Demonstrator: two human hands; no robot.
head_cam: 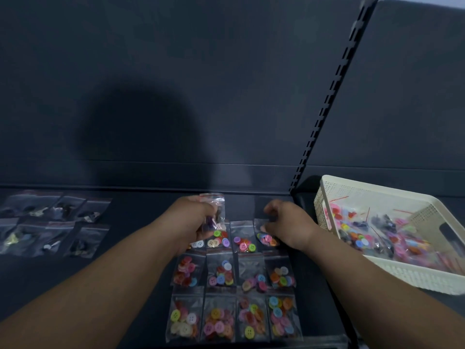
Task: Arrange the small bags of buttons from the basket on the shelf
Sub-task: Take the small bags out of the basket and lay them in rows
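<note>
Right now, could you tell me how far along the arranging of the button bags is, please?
Done: two groups lie flat on the shelf, dark bags at the left and a grid of coloured bags in the middle. In hand: the left hand grips a raised bag; the right hand pinches the grid's back-right bag. Left: the basket holds many more bags.

Left hand (193,219) grips bags (214,204), right hand (285,222) apparently another.

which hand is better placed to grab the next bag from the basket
Right. The right hand is next to the basket and only touches the row-end bag. The left hand is farther from the basket, and its fingers grip a dark-button bag.
</note>
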